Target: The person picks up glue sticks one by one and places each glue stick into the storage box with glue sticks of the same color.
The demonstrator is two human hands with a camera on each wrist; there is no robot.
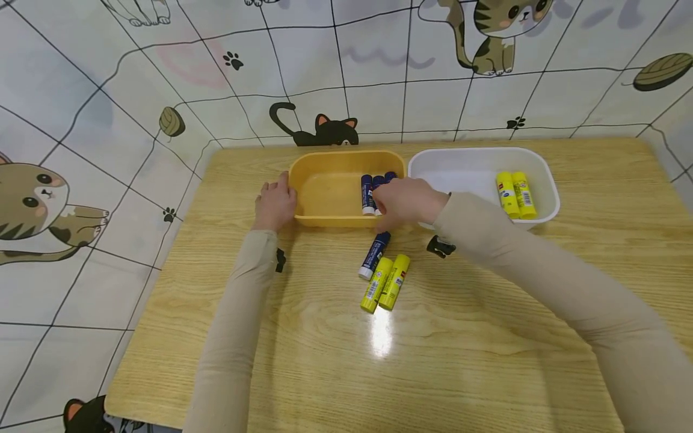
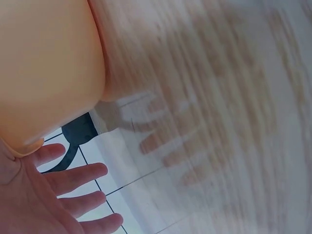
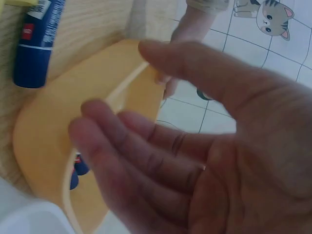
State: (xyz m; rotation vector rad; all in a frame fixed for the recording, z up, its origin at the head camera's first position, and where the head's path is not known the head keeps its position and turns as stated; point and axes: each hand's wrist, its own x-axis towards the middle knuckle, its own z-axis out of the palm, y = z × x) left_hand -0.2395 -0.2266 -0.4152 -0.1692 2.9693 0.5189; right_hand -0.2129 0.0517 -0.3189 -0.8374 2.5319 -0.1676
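My left hand [image 1: 275, 203] rests at the left end of the orange bin [image 1: 325, 221], its fingers extended along the outside in the left wrist view. Over the bin's right end hovers my right hand [image 1: 408, 201], which holds nothing; thumb and fingers stand apart in the right wrist view. Under it, blue glue sticks [image 1: 367, 195] lie side by side inside the bin, partly hidden by the hand. Just in front of the bin, a loose blue glue stick [image 1: 373, 256] lies on the table. Two yellow glue sticks, one left [image 1: 376, 285] and one right [image 1: 395, 282], lie close to it.
A white bin [image 1: 449, 165] stands right of the orange one, with two yellow glue sticks [image 1: 508, 195] in its right end. Both bins stand near the back edge of the wooden table [image 1: 460, 361], against a tiled wall [image 1: 373, 72] with cat pictures.
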